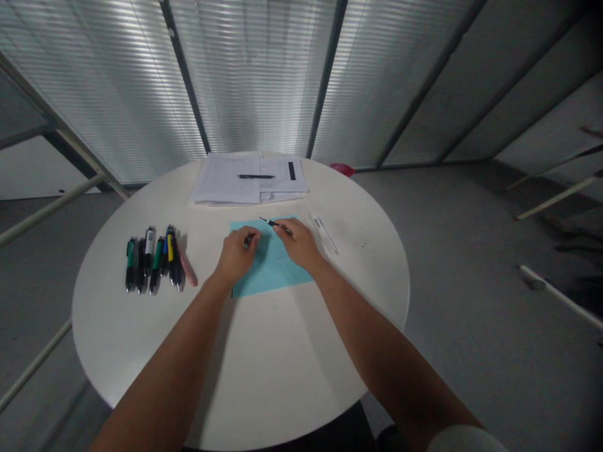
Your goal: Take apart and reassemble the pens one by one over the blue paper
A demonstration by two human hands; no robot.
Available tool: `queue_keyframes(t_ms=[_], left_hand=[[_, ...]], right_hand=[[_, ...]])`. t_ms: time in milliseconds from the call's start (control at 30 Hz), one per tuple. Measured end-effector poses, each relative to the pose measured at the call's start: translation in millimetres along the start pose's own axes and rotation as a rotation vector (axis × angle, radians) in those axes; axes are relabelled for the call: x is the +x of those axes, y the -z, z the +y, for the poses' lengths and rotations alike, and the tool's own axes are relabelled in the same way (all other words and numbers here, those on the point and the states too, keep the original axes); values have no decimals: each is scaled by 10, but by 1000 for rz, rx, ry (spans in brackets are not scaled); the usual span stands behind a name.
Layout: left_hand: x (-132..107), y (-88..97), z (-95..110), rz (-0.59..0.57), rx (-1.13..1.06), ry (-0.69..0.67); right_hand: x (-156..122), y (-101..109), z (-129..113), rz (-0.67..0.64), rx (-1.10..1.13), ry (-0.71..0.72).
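Observation:
My right hand [299, 243] pinches a dark pen [270, 222] with a pale band, over the far edge of a light blue sheet [273, 273]. The pen's thin tip points up and to the left, towards the papers. My left hand [237, 254] is closed round a small black piece [249, 239] at the sheet's left edge; it looks like part of a pen, but the fingers hide most of it. A gap separates the two hands. Just right of my right hand lies a white pen [325, 234] on the table.
The round white table [264, 376] bears a row of several pens [154, 260] at its left, some green, black, yellow and pink. Stacked papers [226, 179] lie at the far edge with a black pen [255, 176] on top. Blinds [254, 75] stand behind; metal rails [51, 210] flank the left.

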State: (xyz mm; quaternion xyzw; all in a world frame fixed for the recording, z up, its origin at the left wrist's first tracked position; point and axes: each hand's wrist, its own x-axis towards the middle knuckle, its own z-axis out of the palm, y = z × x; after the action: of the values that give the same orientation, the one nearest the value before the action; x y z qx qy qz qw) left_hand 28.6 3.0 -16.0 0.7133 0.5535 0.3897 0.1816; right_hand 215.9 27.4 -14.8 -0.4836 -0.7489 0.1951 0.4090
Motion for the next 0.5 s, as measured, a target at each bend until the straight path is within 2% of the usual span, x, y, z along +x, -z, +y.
queue_keyframes(t_ms=[133,267,367,500], left_hand=[[29,19,-7,140,-283,116],[59,53,-10,237,-426,246],[74,82,-6,257,-499,328],[79,97,17,244,-521,357]], right_hand=[[-3,3,-1,-27,-34,-10],[-9,18,-15,-25,-25,-1],[-14,35,-37,-37,-24,-2],[-17,51,-57,-45,-3,2]])
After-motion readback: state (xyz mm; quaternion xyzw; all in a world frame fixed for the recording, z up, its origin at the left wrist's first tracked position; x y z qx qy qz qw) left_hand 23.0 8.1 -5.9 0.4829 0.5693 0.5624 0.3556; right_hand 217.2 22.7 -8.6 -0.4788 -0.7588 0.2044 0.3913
